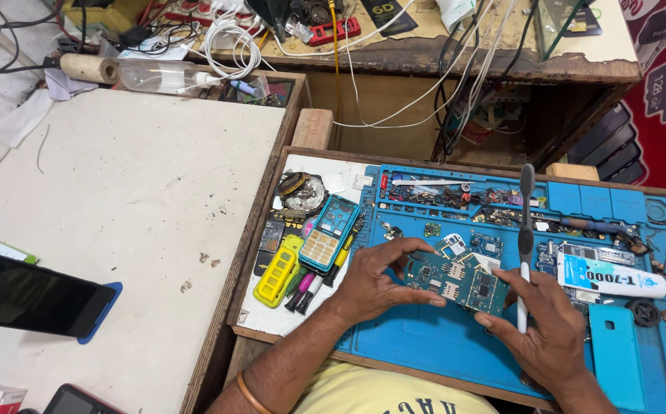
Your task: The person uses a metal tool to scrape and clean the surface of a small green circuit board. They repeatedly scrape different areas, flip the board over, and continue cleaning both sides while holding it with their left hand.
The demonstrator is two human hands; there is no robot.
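Blue silicone covered the work mat (425,345), and right on it lay a green circuit board (459,280), pinned flat so it could not slide. The left hand (375,280) did the pinning: fingers arched over the board's near-left edge, thumb underneath, fingertips pressing down. The right hand (544,330) steadied the board's right corner with its fingertips and, at the same time, gripped a toothbrush (525,230) upright, white handle in the hand, dark head pointing away and clear of the board. Holding it that way looked like a means of keeping the bristles ready while both hands fixed the board.

Just left of the left hand a phone keypad frame (329,234) in blue lay tilted, and beside it a yellow phone housing (277,277) with a few markers. To the right a white glue tube (613,277) rested on the mat, near a blue phone back cover (615,354). Small parts and screws filled the mat's upper compartments.

The mat sat in a shallow wooden tray (256,230). To the left stretched a scuffed white tabletop (133,199) with a dark smartphone (30,295) near its edge. Behind, a worn wooden bench (455,57) carried tangled white cables (229,38), and a clear plastic bottle (160,75) lay on its side.
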